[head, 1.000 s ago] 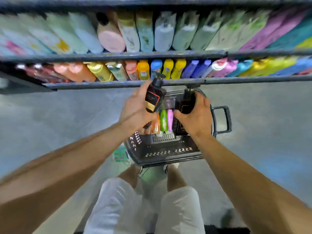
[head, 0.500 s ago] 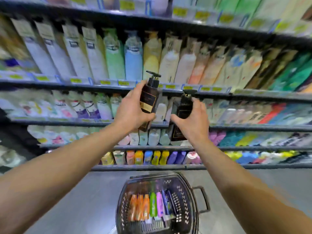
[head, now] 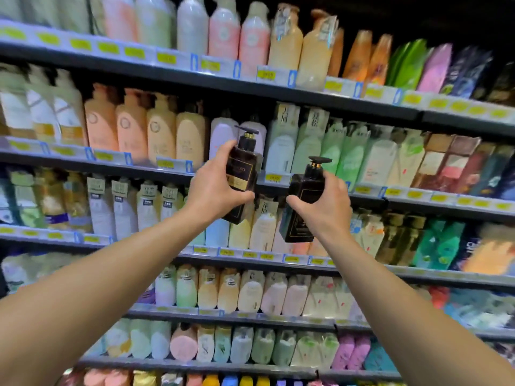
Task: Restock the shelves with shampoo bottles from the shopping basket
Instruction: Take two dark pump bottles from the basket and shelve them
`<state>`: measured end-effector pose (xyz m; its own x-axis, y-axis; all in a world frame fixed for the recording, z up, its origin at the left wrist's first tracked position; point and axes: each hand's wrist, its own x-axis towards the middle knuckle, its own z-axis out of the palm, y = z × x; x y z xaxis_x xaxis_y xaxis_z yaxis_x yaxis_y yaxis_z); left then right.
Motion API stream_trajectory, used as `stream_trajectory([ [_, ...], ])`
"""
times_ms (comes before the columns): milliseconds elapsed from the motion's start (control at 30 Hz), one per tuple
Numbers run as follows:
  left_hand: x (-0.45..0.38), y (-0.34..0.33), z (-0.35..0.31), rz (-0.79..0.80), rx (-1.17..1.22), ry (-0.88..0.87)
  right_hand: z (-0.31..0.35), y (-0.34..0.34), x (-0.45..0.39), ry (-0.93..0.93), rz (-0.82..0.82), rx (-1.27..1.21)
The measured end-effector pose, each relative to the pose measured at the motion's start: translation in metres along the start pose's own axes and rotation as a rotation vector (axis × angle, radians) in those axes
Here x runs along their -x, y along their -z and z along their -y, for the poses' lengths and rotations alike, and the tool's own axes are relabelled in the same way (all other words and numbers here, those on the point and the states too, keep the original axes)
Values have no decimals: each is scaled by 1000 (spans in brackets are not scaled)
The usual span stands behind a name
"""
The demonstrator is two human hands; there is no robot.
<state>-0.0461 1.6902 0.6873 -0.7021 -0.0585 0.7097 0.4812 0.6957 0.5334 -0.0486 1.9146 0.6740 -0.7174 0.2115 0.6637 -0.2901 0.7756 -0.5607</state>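
Bottles up at shelf height, so placing step in hand, not picking. Left hand [head: 214,190] wrapped round a dark pump bottle [head: 242,174], thumb on the near face, fingers round the far side, pump head pointing right. Right hand [head: 324,203] closed on a second bottle [head: 302,201] of the same kind, held a little lower and tilted slightly. Both bottles in the air in front of the shelf edge [head: 273,179] with its yellow price tags, not yet set down, a gap between the two.

Next move, best guess: find a slot among the rows, lift each base clear over the lip, slide in upright with the label facing out. No obvious empty slot visible behind the hands though, rows looking pretty full, so maybe a nudge of neighbours needed. One at a time probably safer, pump heads likely to snag the shelf above.

Versus half a second back: view tilted up a lot, basket gone from the bottom of the frame, another upper shelf row showing. Hands raised higher against the racks, left bottle leading, same grip on both
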Motion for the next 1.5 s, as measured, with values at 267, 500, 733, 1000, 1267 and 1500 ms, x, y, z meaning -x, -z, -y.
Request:
stream_trajectory([
  [267,-48,12,-26,-134,-16,-31,8,35,-51,75,-59,-44],
  [500,-55,-3,-44,-144,-14,5,-6,53,-62,97,-56,-47],
  [733,-51,-27,-68,-125,-16,11,-22,76,-64,90,-34,-53],
  [1000,-51,-48,-94,-59,81,-107,-31,114,-62,86,-124,-7],
  [1267,-55,-86,-155,-45,129,-155,-58,160,-71,88,-195,36],
  [1500,-53,-154,-223,-74,144,-167,-130,216,-100,110,-213,7],
])
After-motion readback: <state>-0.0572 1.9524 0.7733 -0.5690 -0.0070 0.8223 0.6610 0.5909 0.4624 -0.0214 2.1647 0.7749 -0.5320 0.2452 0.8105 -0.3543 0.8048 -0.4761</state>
